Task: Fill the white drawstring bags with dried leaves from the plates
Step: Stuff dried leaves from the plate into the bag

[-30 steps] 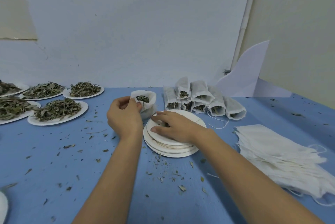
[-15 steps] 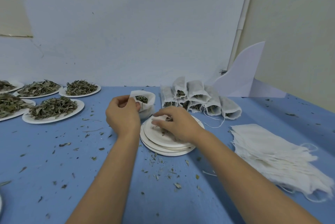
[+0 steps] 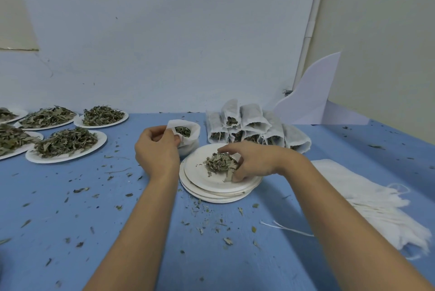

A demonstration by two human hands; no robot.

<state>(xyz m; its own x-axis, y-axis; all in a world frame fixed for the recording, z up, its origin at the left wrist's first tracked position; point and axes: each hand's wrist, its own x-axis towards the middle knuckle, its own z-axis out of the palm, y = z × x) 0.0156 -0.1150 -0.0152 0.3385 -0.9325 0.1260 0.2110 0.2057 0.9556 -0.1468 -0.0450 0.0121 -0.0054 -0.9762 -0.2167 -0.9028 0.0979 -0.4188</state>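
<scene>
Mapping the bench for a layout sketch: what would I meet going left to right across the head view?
Plates heaped with dried leaves → left hand pinching the open bag → stack of white plates → pile of empty bags.

Lit evenly and softly, moderately bright, with a cool blue cast. Faint, soft-edged shadow along the near rim of the stack of plates [image 3: 219,196]. Sharp at centre; smeared toward the lower corners of the table [image 3: 42,262]. Bowed at the edges, with the wall pipe [image 3: 310,20] leaning inward.
</scene>
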